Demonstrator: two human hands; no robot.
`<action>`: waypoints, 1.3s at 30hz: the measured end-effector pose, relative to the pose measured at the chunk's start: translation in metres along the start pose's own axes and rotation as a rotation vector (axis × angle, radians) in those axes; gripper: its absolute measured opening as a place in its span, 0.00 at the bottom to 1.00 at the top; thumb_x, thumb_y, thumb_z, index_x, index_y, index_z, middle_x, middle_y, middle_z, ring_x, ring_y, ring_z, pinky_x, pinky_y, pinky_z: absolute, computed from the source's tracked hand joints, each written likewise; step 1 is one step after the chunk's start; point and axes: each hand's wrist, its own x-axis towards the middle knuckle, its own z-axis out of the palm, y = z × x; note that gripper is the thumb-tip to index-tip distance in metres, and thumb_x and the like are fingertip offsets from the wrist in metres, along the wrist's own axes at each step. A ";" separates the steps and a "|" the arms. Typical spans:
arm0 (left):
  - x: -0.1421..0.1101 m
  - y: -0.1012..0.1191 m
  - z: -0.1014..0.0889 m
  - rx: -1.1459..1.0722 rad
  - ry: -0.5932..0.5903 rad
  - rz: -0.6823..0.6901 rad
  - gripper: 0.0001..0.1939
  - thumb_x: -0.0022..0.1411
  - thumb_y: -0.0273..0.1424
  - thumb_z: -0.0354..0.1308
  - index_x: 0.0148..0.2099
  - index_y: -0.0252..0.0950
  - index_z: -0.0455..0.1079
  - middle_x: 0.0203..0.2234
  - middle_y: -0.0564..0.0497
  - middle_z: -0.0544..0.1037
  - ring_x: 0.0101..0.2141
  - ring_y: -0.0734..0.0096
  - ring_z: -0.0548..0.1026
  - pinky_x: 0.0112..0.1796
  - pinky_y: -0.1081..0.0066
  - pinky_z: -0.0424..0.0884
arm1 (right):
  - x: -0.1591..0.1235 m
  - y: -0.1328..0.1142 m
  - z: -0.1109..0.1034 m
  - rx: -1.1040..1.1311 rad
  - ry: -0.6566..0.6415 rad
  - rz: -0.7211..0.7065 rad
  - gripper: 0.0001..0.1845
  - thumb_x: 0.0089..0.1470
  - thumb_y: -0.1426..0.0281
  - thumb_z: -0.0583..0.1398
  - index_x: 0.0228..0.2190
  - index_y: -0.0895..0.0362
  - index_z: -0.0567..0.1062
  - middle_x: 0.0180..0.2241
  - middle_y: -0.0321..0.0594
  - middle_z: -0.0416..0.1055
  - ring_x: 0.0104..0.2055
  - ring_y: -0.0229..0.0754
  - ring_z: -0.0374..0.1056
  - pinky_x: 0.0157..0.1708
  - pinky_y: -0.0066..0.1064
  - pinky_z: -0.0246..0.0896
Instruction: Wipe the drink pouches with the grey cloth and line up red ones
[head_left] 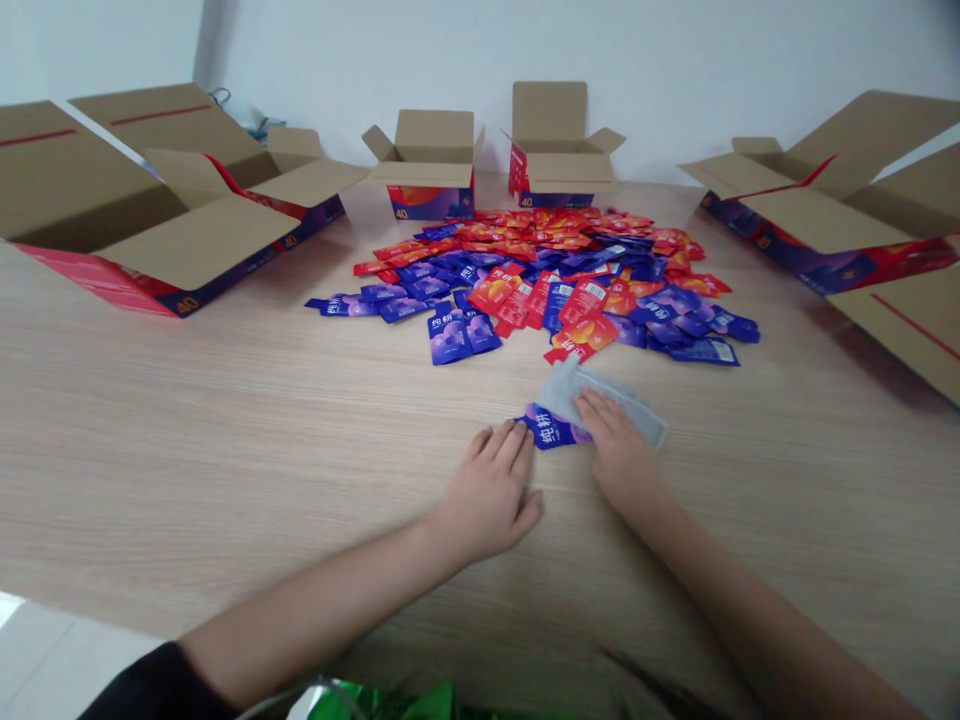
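My left hand (491,490) lies flat on the wooden table (225,430), fingers stretched toward a purple sachet (553,428) whose left corner its fingertips touch. My right hand (616,450) rests with fingers flat on a clear plastic bag (637,400) that covers the right part of that sachet. Just beyond both hands spreads a pile of several red and purple sachets (555,275).
Open cardboard boxes ring the table: a large one at the left (172,200), two small ones at the back (431,160) (559,150), and large ones at the right (825,200). A green shiny object (390,700) shows at the near edge.
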 end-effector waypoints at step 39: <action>-0.008 0.009 -0.005 -0.056 -0.052 0.004 0.27 0.64 0.38 0.50 0.63 0.35 0.57 0.59 0.41 0.62 0.62 0.46 0.54 0.60 0.50 0.52 | 0.060 0.044 -0.039 0.060 -0.162 -0.076 0.26 0.62 0.60 0.50 0.59 0.55 0.65 0.56 0.53 0.63 0.60 0.55 0.57 0.56 0.51 0.55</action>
